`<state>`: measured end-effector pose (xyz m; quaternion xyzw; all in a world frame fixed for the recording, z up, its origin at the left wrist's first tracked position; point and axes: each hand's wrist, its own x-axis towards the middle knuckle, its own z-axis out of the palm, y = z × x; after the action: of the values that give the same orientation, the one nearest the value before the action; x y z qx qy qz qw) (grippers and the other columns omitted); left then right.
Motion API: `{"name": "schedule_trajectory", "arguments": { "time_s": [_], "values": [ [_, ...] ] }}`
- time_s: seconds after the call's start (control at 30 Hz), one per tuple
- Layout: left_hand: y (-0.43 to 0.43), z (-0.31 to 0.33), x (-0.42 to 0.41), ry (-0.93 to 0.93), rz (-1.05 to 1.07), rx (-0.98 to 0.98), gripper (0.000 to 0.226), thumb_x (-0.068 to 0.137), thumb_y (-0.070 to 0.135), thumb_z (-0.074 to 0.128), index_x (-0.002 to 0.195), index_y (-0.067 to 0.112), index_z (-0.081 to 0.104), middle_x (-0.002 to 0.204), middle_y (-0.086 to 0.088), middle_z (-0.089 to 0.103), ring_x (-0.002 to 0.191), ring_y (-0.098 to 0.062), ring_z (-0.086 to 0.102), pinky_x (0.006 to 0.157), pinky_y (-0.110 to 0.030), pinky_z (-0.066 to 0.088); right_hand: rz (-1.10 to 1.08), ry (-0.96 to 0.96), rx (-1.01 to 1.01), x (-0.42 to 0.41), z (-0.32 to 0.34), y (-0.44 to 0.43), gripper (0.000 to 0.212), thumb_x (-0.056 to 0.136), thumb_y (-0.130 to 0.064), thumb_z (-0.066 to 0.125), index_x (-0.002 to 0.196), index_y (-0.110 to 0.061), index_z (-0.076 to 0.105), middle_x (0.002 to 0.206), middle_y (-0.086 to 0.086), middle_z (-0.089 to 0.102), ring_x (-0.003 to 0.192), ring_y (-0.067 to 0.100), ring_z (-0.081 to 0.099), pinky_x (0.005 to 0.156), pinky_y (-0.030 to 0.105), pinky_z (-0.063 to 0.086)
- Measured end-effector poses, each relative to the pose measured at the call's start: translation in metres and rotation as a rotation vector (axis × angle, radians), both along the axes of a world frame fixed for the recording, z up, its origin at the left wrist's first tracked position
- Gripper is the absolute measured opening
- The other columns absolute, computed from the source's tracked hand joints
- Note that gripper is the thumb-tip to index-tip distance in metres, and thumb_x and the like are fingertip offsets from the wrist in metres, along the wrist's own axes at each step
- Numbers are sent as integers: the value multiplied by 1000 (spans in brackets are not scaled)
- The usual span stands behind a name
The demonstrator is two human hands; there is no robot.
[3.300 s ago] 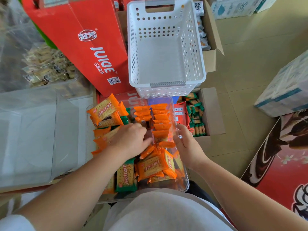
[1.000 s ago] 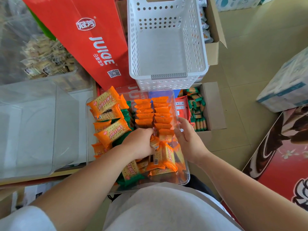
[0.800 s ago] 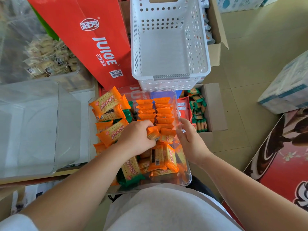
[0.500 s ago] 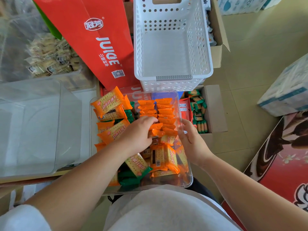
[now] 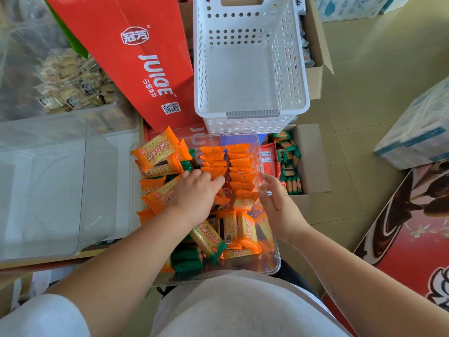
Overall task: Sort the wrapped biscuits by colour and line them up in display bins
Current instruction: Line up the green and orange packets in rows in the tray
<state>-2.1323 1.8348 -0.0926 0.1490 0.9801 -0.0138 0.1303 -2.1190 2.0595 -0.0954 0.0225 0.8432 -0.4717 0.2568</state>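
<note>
A clear plastic bin sits on my lap. In its far half, orange wrapped biscuits stand in two neat rows. Loose orange packets and green packets are piled in the left and near parts. My left hand reaches into the bin. Its fingers lie fairly straight on the near end of the left orange row and press on it. My right hand holds the bin's right wall at the rim.
A white perforated basket stands just beyond the bin, on cardboard boxes. A red juice carton leans at the back left. Left of me is a large clear tub. An open box of green packets sits to the right.
My left hand lifted an orange packet out of the loose pile, carried it forward to the near end of the left row and now presses there. My right hand stayed on the bin's wall.
</note>
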Motion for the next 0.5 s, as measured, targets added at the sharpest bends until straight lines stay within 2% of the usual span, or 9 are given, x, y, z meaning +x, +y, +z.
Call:
{"name": "schedule_trajectory", "arguments": {
  "time_s": [0.1, 0.2, 0.27, 0.37, 0.5],
  "values": [
    [-1, 1, 4, -41, -22, -50, 51, 92, 17, 61, 140, 26, 45, 106, -4, 61, 106, -29, 53, 92, -42, 40, -5, 5, -15, 0, 0, -1, 46, 105, -44, 38, 149, -35, 31, 139, -11, 49, 127, 18, 53, 101, 46, 49],
    [0, 1, 2, -62, -22, -53, 43, 96, 36, 61, 136, 25, 51, 109, -2, 66, 110, -28, 53, 94, -42, 38, -3, 9, 1, 0, 1, -1, 47, 105, -42, 38, 150, -31, 31, 143, -7, 48, 129, 19, 51, 102, 46, 49],
    [-1, 0, 0, -73, -6, -4, 42, 94, 44, 64, 131, 25, 55, 105, 0, 68, 107, -26, 54, 92, -41, 38, 0, 12, 1, 0, 0, -1, 46, 106, -42, 38, 150, -31, 31, 145, -5, 49, 129, 19, 51, 102, 48, 49],
    [-3, -2, 2, -33, 50, 95, 43, 86, 45, 74, 121, 24, 61, 96, 2, 69, 99, -26, 56, 85, -41, 39, -4, 23, 8, 0, -1, 0, 43, 107, -38, 40, 149, -32, 32, 143, -5, 49, 128, 20, 53, 101, 47, 49],
    [-5, -8, 8, 112, 36, 29, 41, 66, 35, 91, 95, 20, 66, 84, -2, 62, 85, -29, 56, 75, -41, 39, -7, 24, 10, 1, -1, -1, 44, 107, -38, 39, 150, -31, 32, 144, -5, 49, 129, 19, 52, 103, 47, 48]
  ]
}}
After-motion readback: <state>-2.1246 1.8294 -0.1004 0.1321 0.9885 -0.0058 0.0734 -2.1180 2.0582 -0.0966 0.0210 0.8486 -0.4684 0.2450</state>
